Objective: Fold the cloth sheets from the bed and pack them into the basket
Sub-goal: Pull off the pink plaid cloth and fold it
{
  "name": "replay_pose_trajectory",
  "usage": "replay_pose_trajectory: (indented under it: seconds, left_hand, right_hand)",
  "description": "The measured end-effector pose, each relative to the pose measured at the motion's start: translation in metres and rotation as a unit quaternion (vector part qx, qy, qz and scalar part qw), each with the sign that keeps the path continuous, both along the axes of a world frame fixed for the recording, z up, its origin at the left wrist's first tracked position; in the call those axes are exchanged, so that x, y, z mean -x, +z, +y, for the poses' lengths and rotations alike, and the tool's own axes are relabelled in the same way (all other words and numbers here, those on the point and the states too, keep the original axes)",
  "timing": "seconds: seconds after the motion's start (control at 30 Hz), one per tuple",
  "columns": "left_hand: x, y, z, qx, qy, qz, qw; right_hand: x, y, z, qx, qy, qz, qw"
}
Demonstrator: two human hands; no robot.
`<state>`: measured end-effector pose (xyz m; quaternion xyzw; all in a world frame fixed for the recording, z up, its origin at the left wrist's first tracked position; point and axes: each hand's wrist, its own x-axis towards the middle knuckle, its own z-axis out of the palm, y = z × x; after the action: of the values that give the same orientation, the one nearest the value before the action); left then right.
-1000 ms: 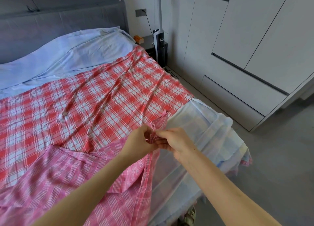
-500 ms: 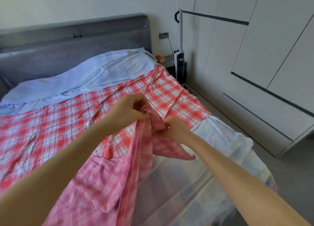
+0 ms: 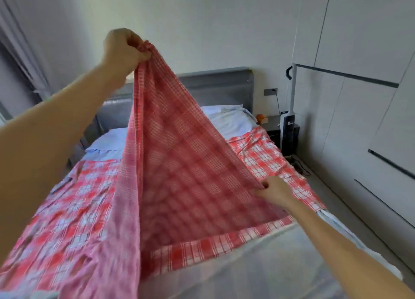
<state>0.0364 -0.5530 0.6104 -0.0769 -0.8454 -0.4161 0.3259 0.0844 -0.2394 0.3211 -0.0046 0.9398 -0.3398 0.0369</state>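
Pink checked cloth sheet [image 3: 179, 175] hangs lifted above the bed [image 3: 258, 265], its edge pinched by raised left hand [image 3: 123, 49] and lower right hand [image 3: 275, 191]. Folding barely begun; red plaid sheet [image 3: 269, 161] lies unfolded; no basket visible.

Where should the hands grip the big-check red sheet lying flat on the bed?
Judging by its pose, the big-check red sheet lies spread flat, so its near hem is the free edge. Grip both near corners from the foot of the bed, pinching from above. The left hand and right hand now hold the fine-check pink cloth.
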Motion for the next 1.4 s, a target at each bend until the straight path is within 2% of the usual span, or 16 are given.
replay_pose_trajectory:
  seconds: [0.1,0.2,0.37,0.47,0.6,0.7,0.8,0.87,0.9,0.93,1.0,1.07,1.13,1.2,1.3,1.4]
  left_hand:
    - [-0.004,0.029,-0.022,-0.002,0.055,0.035,0.998]
    - [-0.008,0.055,-0.049,-0.019,0.098,0.086,0.991]
    - [-0.013,0.11,-0.116,-0.071,0.15,0.185,0.969]
    - [0.017,0.128,-0.185,-0.076,0.174,0.181,0.965]
    - [-0.005,0.129,-0.173,-0.141,0.164,0.13,0.968]
    - [0.003,0.14,-0.187,-0.207,0.152,0.077,0.963]
    - [0.009,0.166,-0.215,-0.262,0.063,0.019,0.963]
    - [0.016,0.182,-0.226,-0.282,0.012,-0.01,0.959]
    - [0.021,0.185,-0.226,-0.293,0.002,-0.027,0.956]
    - [0.028,0.183,-0.222,-0.308,0.0,-0.042,0.95]
    - [0.055,0.166,-0.222,-0.327,0.027,-0.082,0.941]
    - [0.095,0.133,-0.225,-0.337,0.066,-0.118,0.932]
    - [0.139,0.094,-0.224,-0.356,0.1,-0.127,0.92]
    - [0.171,0.07,-0.216,-0.37,0.144,-0.099,0.912]
    - [0.197,0.087,-0.22,-0.376,0.17,0.03,0.91]
    - [0.192,0.148,-0.226,-0.398,0.068,0.192,0.894]
  right_hand:
    - [0.021,0.029,0.019,-0.054,0.017,0.012,0.998]
    - [0.051,0.076,0.033,-0.109,-0.023,0.109,0.988]
    - [0.109,0.233,0.032,0.001,-0.168,0.385,0.908]
    - [0.138,0.302,0.022,-0.001,-0.175,0.46,0.871]
    - [0.17,0.353,0.019,-0.004,-0.139,0.435,0.89]
    - [0.177,0.391,0.02,0.199,-0.011,0.379,0.904]
    - [0.178,0.425,0.029,0.405,0.156,0.291,0.852]
    - [0.188,0.44,0.033,0.464,0.216,0.289,0.809]
    - [0.197,0.443,0.032,0.474,0.216,0.285,0.805]
    - [0.21,0.442,0.028,0.468,0.198,0.276,0.816]
    - [0.249,0.427,0.012,0.371,0.116,0.271,0.88]
    - [0.298,0.396,-0.005,0.136,0.012,0.282,0.95]
    - [0.337,0.358,-0.028,-0.09,-0.056,0.24,0.965]
    - [0.357,0.341,-0.047,-0.173,-0.128,0.239,0.947]
    - [0.366,0.373,-0.066,-0.039,-0.202,0.374,0.904]
    - [0.352,0.439,-0.066,0.177,-0.212,0.51,0.815]
